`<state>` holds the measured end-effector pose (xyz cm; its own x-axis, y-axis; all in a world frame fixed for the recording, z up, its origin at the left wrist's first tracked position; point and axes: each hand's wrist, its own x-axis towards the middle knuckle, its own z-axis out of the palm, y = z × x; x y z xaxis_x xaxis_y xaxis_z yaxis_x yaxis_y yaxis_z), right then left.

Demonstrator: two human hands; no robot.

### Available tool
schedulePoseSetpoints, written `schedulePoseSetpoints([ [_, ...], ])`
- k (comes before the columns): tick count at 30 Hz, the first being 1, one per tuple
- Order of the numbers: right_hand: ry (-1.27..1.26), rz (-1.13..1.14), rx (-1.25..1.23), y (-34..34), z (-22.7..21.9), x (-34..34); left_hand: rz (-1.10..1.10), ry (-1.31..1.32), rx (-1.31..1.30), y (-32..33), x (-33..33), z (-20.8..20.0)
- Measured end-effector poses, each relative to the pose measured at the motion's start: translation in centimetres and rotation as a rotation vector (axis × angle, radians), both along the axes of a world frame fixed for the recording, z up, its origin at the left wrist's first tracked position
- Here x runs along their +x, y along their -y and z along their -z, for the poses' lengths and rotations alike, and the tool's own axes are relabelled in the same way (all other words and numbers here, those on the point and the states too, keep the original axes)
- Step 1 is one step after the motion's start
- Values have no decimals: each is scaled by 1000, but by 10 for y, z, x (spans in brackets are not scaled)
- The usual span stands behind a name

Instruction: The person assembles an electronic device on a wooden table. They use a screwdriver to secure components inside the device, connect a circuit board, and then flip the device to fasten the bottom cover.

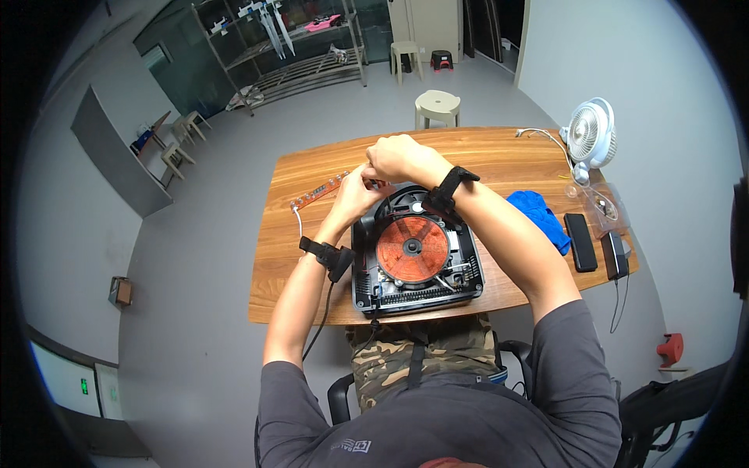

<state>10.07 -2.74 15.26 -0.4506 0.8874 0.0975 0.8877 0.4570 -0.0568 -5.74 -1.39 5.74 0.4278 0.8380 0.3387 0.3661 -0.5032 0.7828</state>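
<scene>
Both hands pinch together at the far edge of the opened induction cooker (pixel 416 261): left hand (pixel 355 191) and right hand (pixel 398 156) meet fingertip to fingertip over something small there, too tiny to tell what, and whether either is truly clamped on it I cannot tell. Cooker sits mid-table on the wooden table (pixel 499 160), near the person's edge, cover off, copper coil (pixel 412 248) exposed. A narrow circuit strip (pixel 320 191) lies just left of the hands, a thin wire trailing from it. Judgement: the cooker body is stiff and fairly heavy, best held by its black plastic rim; coil windings and strip look fragile, handle by the edges. Blue cloth (pixel 538 214), two dark flat devices (pixel 580 242), small white fan (pixel 589 136) to the right.
</scene>
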Motion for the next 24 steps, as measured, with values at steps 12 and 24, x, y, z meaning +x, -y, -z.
schedulePoseSetpoints([
  [12, 58, -180, 32, 13, -7, 19, -5, 33, -145, 10, -1, -16],
  [24, 134, 26, -18, 20, -20, 1, -44, -116, 26, 10, 0, -13],
])
